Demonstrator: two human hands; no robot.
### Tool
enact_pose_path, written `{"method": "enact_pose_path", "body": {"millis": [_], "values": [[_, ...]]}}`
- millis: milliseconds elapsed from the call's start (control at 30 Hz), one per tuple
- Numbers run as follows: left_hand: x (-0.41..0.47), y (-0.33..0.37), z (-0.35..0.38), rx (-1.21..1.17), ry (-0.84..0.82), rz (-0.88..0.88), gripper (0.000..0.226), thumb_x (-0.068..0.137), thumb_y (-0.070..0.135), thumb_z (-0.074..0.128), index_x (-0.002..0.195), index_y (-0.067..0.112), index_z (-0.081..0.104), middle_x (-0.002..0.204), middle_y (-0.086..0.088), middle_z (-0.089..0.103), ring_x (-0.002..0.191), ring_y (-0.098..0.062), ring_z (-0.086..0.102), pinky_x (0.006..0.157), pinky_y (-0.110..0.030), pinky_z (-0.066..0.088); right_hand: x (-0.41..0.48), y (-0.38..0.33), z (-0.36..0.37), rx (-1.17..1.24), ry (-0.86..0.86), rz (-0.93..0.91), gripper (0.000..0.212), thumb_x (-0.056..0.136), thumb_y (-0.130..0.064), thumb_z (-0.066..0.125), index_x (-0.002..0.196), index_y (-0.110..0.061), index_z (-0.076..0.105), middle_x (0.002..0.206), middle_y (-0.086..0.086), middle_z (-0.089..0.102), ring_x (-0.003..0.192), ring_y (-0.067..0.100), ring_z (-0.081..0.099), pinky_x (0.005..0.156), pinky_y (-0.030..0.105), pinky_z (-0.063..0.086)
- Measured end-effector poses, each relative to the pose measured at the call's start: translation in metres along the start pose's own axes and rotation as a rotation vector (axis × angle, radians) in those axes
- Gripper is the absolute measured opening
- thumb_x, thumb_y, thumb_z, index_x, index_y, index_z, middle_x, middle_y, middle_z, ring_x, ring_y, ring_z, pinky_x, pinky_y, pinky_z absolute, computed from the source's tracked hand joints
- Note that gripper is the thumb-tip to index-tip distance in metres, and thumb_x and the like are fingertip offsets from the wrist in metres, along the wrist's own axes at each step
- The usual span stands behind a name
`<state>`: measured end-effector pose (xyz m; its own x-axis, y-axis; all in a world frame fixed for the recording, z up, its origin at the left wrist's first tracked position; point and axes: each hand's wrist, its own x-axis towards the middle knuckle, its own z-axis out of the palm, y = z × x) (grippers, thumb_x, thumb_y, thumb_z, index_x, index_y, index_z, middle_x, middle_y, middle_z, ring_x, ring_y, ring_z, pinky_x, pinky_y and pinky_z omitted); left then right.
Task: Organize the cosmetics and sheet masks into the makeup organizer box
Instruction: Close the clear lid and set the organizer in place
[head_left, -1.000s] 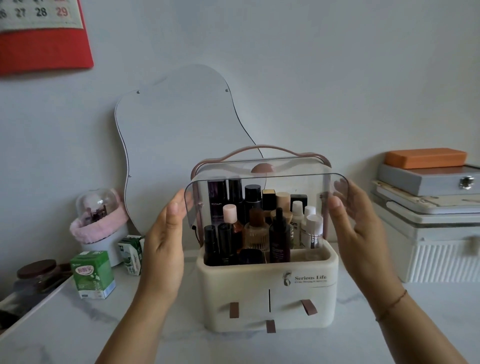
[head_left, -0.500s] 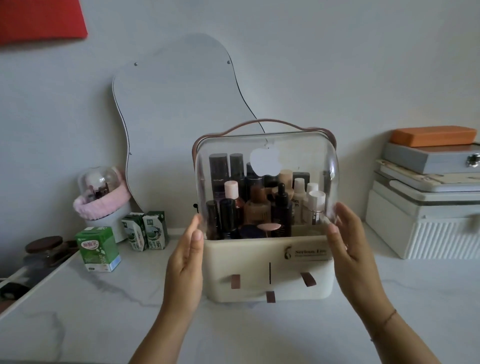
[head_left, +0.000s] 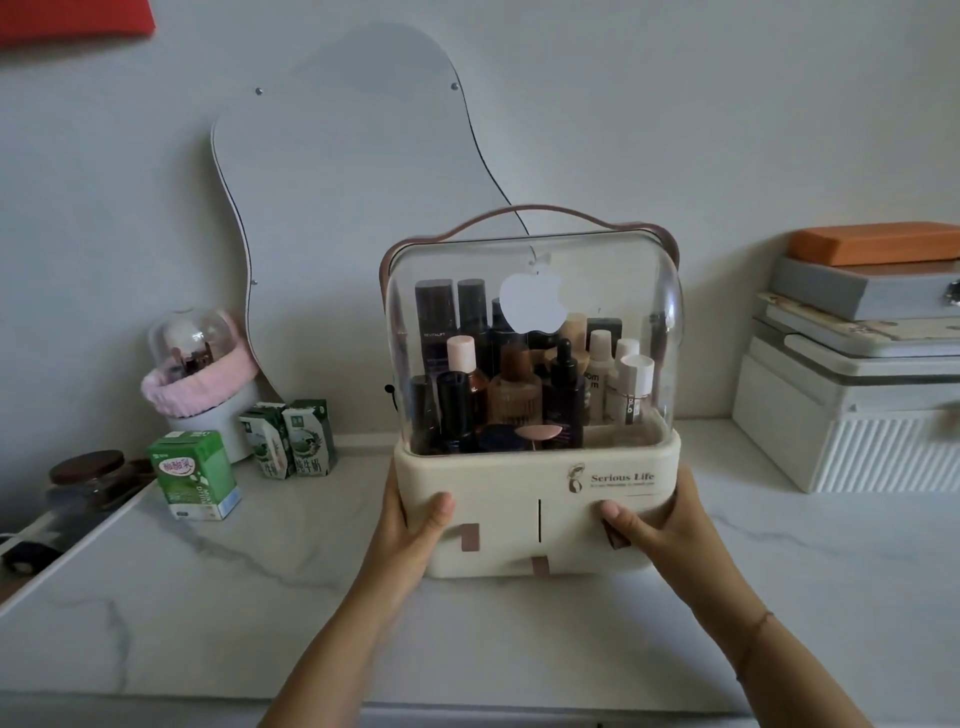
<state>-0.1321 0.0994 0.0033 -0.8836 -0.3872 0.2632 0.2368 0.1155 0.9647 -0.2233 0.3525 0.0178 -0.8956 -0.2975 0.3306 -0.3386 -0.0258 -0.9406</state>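
The cream makeup organizer box (head_left: 524, 488) stands on the marble counter, its clear domed cover (head_left: 613, 291) fully down over the top tray. Several cosmetic bottles (head_left: 519, 384) stand upright inside, dark ones at the left and white-capped ones at the right. My left hand (head_left: 410, 525) grips the box's lower left side, thumb on the front. My right hand (head_left: 654, 525) grips the lower right side, thumb across the front by a brown drawer tab. No sheet masks show.
A wavy mirror (head_left: 343, 208) leans on the wall behind the box. Milk cartons (head_left: 195, 475), a pink-wrapped domed holder (head_left: 200, 374) and a dark jar (head_left: 88, 478) sit at the left. Stacked white and grey cases (head_left: 852, 374) stand at the right.
The clear cover came down from half-raised to fully closed. Both hands then slid from the cover's edges down to the sides of the cream base.
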Motion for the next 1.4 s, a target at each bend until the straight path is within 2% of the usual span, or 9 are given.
{"method": "enact_pose_path", "body": {"millis": [100,233,433,567,733,1000,1167,1300,1400], "values": [[0.002,-0.008,0.001,-0.048,0.014,-0.022,0.094,0.056,0.073,0.074,0.136,0.043,0.036,0.122,0.012,0.065,0.111,-0.008,0.063,0.087,-0.027,0.051,0.0,0.007,-0.004,0.01,-0.016,0.006,0.068,0.068,-0.021,0.076,0.127,-0.015,0.043,0.099,-0.008,0.069,0.08,-0.002,0.068,0.061,0.011,0.052],[0.004,-0.012,0.003,-0.096,0.02,-0.022,0.087,0.058,0.067,0.077,0.133,0.043,0.04,0.121,0.012,0.066,0.11,-0.008,0.063,0.081,-0.018,0.053,0.002,0.014,-0.006,0.034,0.0,-0.002,0.062,0.073,-0.012,0.076,0.127,-0.019,0.046,0.096,-0.011,0.072,0.079,0.001,0.069,0.063,0.012,0.052],[0.012,-0.011,0.025,-0.104,-0.028,-0.033,0.087,0.061,0.067,0.074,0.136,0.043,0.037,0.123,0.013,0.065,0.112,-0.007,0.062,0.082,-0.019,0.053,0.007,0.017,-0.025,0.039,0.073,0.042,0.057,0.067,-0.023,0.077,0.118,-0.022,0.051,0.094,-0.011,0.072,0.078,0.0,0.068,0.063,0.01,0.051],[0.026,-0.013,0.061,-0.103,-0.05,-0.033,0.092,0.061,0.065,0.074,0.139,0.042,0.033,0.123,0.015,0.064,0.11,-0.005,0.062,0.082,-0.018,0.051,0.017,0.023,-0.055,-0.01,0.146,0.083,0.059,0.067,-0.03,0.077,0.121,-0.023,0.053,0.106,-0.008,0.069,0.091,0.003,0.066,0.068,0.017,0.053],[0.048,-0.017,0.113,-0.111,-0.103,-0.027,0.096,0.062,0.061,0.074,0.144,0.043,0.026,0.124,0.016,0.064,0.112,-0.005,0.062,0.097,-0.03,0.048,0.03,0.036,-0.093,-0.03,0.277,0.15,0.05,0.07,-0.04,0.071,0.115,-0.023,0.058,0.104,-0.007,0.069,0.095,0.013,0.064,0.075,0.026,0.05],[0.085,-0.025,0.177,-0.113,-0.079,-0.015,0.084,0.072,0.046,0.073,0.144,0.032,0.032,0.119,0.012,0.065,0.1,0.0,0.065,0.081,-0.016,0.051,0.058,0.05,-0.127,0.003,0.481,0.33,0.041,0.077,-0.037,0.073,0.102,-0.006,0.064,0.098,0.009,0.068,0.095,0.025,0.062,0.082,0.035,0.049],[0.101,-0.03,0.189,-0.085,-0.053,-0.001,0.08,0.074,0.049,0.073,0.142,0.033,0.034,0.12,0.011,0.064,0.1,0.005,0.062,0.076,-0.01,0.047,0.069,0.058,-0.12,-0.104,0.699,0.359,0.042,0.072,-0.048,0.075,0.079,-0.008,0.067,0.088,0.012,0.068,0.081,0.026,0.063,0.069,0.032,0.048],[0.112,-0.035,0.19,-0.079,-0.047,-0.011,0.079,0.07,0.049,0.068,0.14,0.033,0.036,0.116,0.016,0.065,0.096,0.008,0.063,0.073,-0.007,0.047,0.074,0.06,-0.12,-0.135,0.719,0.342,0.04,0.072,-0.045,0.076,0.081,-0.007,0.068,0.074,0.003,0.068,0.068,0.014,0.061,0.052,0.025,0.04],[0.118,-0.039,0.191,-0.083,-0.042,-0.007,0.075,0.074,0.052,0.07,0.139,0.034,0.037,0.119,0.012,0.064,0.101,0.004,0.062,0.077,-0.012,0.046,0.08,0.062,-0.118,-0.145,0.745,0.348,0.046,0.071,-0.047,0.076,0.071,-0.002,0.064,0.071,0.011,0.067,0.065,0.021,0.059,0.052,0.028,0.038]]}}
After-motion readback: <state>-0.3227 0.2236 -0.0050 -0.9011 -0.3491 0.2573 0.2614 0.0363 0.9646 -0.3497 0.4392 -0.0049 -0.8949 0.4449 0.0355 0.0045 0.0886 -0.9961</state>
